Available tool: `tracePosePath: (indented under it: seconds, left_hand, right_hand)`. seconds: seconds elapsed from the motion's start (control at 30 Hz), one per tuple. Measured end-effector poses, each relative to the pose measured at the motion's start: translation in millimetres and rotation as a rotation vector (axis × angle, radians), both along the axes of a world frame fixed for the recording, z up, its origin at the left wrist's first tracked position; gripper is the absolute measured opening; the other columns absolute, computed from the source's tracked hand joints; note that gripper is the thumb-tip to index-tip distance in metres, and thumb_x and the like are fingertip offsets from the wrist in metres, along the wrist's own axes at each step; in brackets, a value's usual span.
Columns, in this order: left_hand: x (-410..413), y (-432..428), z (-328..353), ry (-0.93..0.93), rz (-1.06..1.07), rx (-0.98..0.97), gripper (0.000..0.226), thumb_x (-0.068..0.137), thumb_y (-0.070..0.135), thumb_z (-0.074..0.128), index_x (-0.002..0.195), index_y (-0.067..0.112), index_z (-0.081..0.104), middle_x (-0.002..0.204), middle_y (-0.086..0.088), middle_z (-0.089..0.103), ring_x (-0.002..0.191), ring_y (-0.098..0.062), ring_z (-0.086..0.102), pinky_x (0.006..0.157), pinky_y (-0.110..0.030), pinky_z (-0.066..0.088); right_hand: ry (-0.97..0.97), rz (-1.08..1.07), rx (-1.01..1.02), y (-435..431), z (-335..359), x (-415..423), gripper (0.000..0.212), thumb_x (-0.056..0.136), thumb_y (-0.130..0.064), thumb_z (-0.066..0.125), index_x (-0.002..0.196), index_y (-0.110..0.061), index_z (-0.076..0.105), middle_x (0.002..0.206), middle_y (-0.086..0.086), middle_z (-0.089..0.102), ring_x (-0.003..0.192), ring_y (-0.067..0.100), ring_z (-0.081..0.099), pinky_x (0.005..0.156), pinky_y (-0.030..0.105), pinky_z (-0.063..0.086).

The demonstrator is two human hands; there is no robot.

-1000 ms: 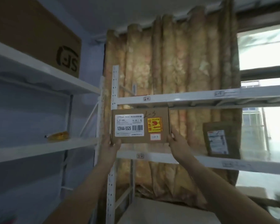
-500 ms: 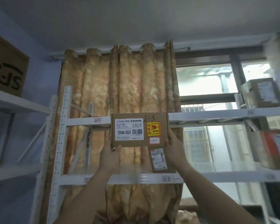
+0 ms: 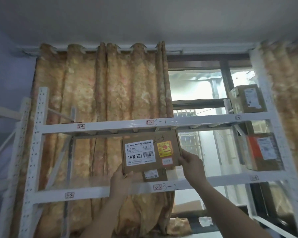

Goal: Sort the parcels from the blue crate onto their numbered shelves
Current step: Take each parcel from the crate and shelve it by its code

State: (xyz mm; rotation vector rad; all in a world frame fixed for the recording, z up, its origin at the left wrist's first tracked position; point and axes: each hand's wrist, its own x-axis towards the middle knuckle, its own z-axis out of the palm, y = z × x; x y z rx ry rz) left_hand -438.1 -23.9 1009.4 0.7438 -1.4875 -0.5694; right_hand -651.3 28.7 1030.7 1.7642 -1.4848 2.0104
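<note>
Against a curtain [image 3: 100,86], just below the 2-3 shelf [image 3: 110,125], the left hand [image 3: 121,179] and right hand [image 3: 192,164] clasped the parcel [image 3: 150,152] by its lower corners; it seemed stiff and light, best gripped at the edges

Your flat brown cardboard parcel [image 3: 150,152] carries a white printed label [image 3: 139,152] reading "12V4A 48W" and "12V4A-5525", with "2-3" handwritten beside it. The upper white metal shelf beam [image 3: 110,125] shows "2-2", "2-3" and "3-1". The lower white metal shelf beam [image 3: 93,191] shows "3-2", "3-3" and "3-2".
</note>
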Motion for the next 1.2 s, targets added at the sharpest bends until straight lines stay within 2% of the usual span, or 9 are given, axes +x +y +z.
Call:
tracePosePath:
  seconds: [0.1, 0.23, 0.3, 0.4, 0.53, 0.63, 0.8, 0.97, 1.2]
  left_hand:
    - [-8.3, -7.8, -14.8, 0.02, -0.083, 0.056, 0.029, 0.087, -0.005, 0.056, 0.111, 0.012, 0.058, 0.107, -0.001, 0.064, 0.105, -0.017, 0.057, 0.087, -0.027, 0.042]
    - [-15.4, -18.1, -29.6, 0.001, -0.087, 0.062, 0.027, 0.089, 0.001, 0.056, 0.11, 0.018, 0.06, 0.105, 0.002, 0.066, 0.104, -0.018, 0.059, 0.085, -0.026, 0.042]
    - [-18.6, -23.5, -36.0, -0.028, -0.076, 0.073, 0.026, 0.089, 0.005, 0.057, 0.108, 0.024, 0.058, 0.106, 0.003, 0.066, 0.101, -0.017, 0.059, 0.082, -0.027, 0.043]
    - [-24.4, -29.9, -39.5, -0.037, -0.065, 0.094, 0.029, 0.09, 0.007, 0.057, 0.11, 0.028, 0.056, 0.108, 0.003, 0.065, 0.101, -0.019, 0.06, 0.084, -0.028, 0.044]
    - [-36.0, -36.2, -28.4, -0.027, -0.1, 0.016, 0.052, 0.091, 0.001, 0.053, 0.135, 0.027, 0.043, 0.11, 0.011, 0.061, 0.104, -0.011, 0.058, 0.087, -0.028, 0.041]
    - [-45.2, -49.6, -14.2, 0.011, -0.078, -0.045, 0.068, 0.091, 0.001, 0.052, 0.143, 0.038, 0.027, 0.112, 0.015, 0.058, 0.091, 0.008, 0.053, 0.081, -0.024, 0.042]
    - [-64.2, -89.7, 35.4, 0.042, 0.046, -0.15, 0.07, 0.092, 0.001, 0.051, 0.144, 0.04, 0.024, 0.113, 0.015, 0.055, 0.083, 0.014, 0.049, 0.077, -0.022, 0.041]
    - [-84.8, -128.2, 119.9, 0.069, 0.068, -0.215, 0.078, 0.093, 0.005, 0.051, 0.151, 0.03, 0.004, 0.144, 0.006, 0.041, 0.118, -0.008, 0.04, 0.095, -0.026, 0.033]
    - [-69.2, -183.5, 194.2, -0.039, -0.003, -0.215, 0.065, 0.097, 0.01, 0.046, 0.15, 0.032, 0.015, 0.15, 0.008, 0.035, 0.138, -0.016, 0.032, 0.113, -0.036, 0.028]
  right_hand:
    - [-0.041, -0.042, 0.0, 0.8, -8.9, -4.4, 0.03, 0.1, -0.024, 0.046, 0.121, -0.033, 0.065, 0.096, -0.017, 0.071, 0.074, -0.005, 0.061, 0.061, 0.005, 0.037]
    - [-0.01, -0.08, 0.056, 6.2, -23.8, -8.9, 0.033, 0.102, -0.025, 0.038, 0.122, -0.036, 0.061, 0.086, -0.026, 0.064, 0.068, -0.01, 0.057, 0.046, 0.0, 0.039]
    - [0.064, -0.072, 0.14, 8.6, -31.8, -12.0, 0.035, 0.103, -0.02, 0.031, 0.126, -0.033, 0.055, 0.094, -0.02, 0.065, 0.085, -0.002, 0.062, 0.06, 0.002, 0.044]
    - [0.15, -0.088, 0.226, 8.8, -38.6, -16.4, 0.036, 0.102, -0.011, 0.031, 0.13, -0.027, 0.046, 0.118, -0.008, 0.064, 0.112, 0.014, 0.06, 0.094, 0.028, 0.05]
    - [0.184, -0.145, 0.184, -3.3, -36.0, -27.9, 0.035, 0.102, -0.008, 0.031, 0.128, -0.023, 0.047, 0.122, -0.004, 0.063, 0.114, 0.015, 0.058, 0.101, 0.034, 0.046]
    - [0.205, -0.155, 0.149, -25.0, -28.1, -36.1, 0.031, 0.102, -0.01, 0.033, 0.129, -0.021, 0.045, 0.121, -0.003, 0.063, 0.109, 0.012, 0.059, 0.094, 0.024, 0.047]
    - [0.226, -0.061, 0.01, -77.1, 6.4, -49.9, 0.027, 0.102, -0.021, 0.034, 0.126, -0.027, 0.044, 0.095, -0.021, 0.056, 0.079, -0.009, 0.051, 0.068, 0.002, 0.035]
    - [0.234, 0.033, -0.159, -128.5, 79.1, -66.7, 0.023, 0.099, -0.022, 0.041, 0.118, -0.035, 0.042, 0.093, -0.019, 0.06, 0.082, 0.002, 0.058, 0.069, 0.015, 0.044]
    - [0.322, 0.052, -0.197, -187.5, 170.7, -80.9, 0.051, 0.097, -0.007, 0.037, 0.145, -0.023, 0.032, 0.123, 0.001, 0.062, 0.108, 0.018, 0.058, 0.092, 0.035, 0.047]
